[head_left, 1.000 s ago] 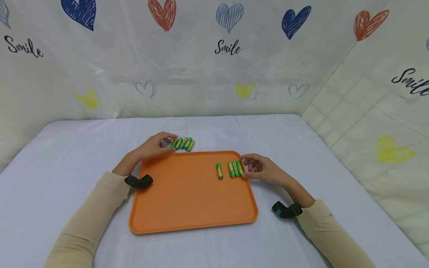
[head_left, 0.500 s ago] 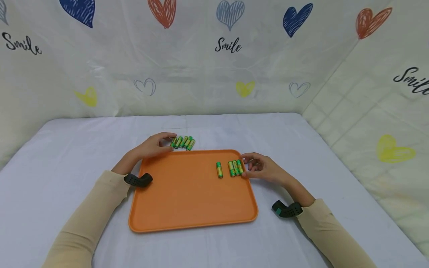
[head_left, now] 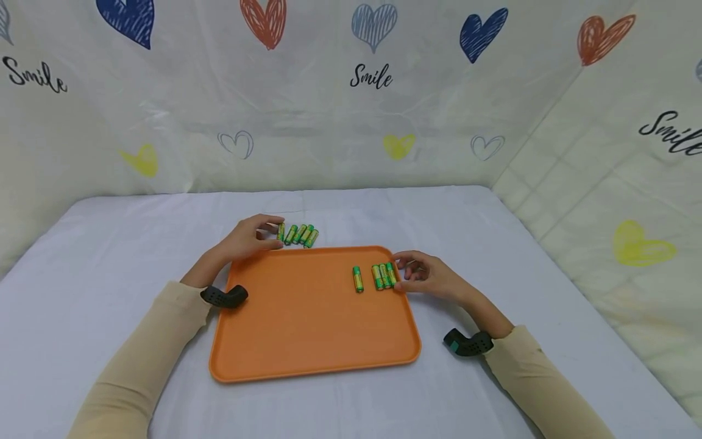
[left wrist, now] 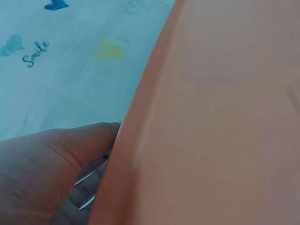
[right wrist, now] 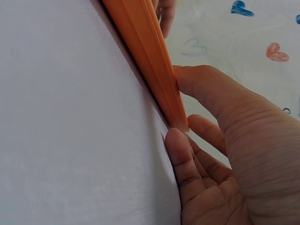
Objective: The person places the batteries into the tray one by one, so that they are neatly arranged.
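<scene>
Behind the orange tray (head_left: 307,323), several green-and-yellow batteries (head_left: 300,234) lie in a slanted row on the table. My left hand (head_left: 247,236) pinches the leftmost battery (head_left: 281,231) end to end between thumb and fingers; the tray rim hides its fingertips in the left wrist view. My right hand (head_left: 428,277) is at the tray's right rim, thumb and index finger right at the edge beside a group of three batteries (head_left: 384,276). I cannot tell whether it grips the nearest one or the rim. A single battery (head_left: 358,279) lies on the tray left of that group.
A white cloth (head_left: 351,405) covers the table under the tray. The wall (head_left: 312,158) behind it is printed with hearts and "Smile" words. Black bands (head_left: 225,297) sit on both wrists, below beige sleeves (head_left: 148,360).
My left hand has shifted slightly left with the leftmost battery, which now stands a little apart from its row and straighter. My right hand and the batteries on the tray have stayed put.
</scene>
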`<state>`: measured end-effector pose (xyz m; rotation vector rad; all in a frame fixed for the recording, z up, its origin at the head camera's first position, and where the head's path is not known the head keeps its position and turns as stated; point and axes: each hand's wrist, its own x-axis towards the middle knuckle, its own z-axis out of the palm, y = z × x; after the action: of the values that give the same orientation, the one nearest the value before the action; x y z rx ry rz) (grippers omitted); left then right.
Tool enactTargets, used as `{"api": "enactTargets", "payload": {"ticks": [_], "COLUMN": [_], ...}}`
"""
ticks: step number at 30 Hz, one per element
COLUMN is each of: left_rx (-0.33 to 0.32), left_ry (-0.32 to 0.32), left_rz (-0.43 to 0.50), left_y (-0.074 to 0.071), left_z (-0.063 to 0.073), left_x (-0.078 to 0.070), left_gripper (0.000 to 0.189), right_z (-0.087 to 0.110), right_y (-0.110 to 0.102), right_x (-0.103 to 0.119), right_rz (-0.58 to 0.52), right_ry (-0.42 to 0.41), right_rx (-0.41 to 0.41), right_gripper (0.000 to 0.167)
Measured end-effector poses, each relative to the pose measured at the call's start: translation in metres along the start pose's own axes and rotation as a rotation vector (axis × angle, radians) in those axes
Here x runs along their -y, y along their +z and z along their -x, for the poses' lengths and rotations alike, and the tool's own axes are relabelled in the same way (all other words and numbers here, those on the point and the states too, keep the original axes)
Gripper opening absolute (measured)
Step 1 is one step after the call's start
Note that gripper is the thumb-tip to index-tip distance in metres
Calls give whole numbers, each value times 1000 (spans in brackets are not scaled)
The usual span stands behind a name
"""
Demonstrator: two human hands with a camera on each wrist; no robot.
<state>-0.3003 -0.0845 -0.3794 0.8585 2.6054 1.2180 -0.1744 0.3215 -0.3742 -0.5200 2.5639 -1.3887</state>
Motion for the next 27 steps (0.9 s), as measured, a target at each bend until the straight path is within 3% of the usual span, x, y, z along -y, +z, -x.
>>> {"api": "enactTargets", "payload": {"ticks": [7, 27], "left_rx": [-32, -86], "left_ry": [-19, 139], "left_rz": [34, 6], "left_y": [0, 9], "left_z": [-1, 1], "left_x": [-2, -27], "left_gripper": [60, 58], "right_z": [0, -2], "right_y": [0, -2], "right_x": [-3, -3], "right_rz": [1, -5], "right_ry": [-19, -6], "right_rx": [3, 9], "right_gripper": [54, 54]}}
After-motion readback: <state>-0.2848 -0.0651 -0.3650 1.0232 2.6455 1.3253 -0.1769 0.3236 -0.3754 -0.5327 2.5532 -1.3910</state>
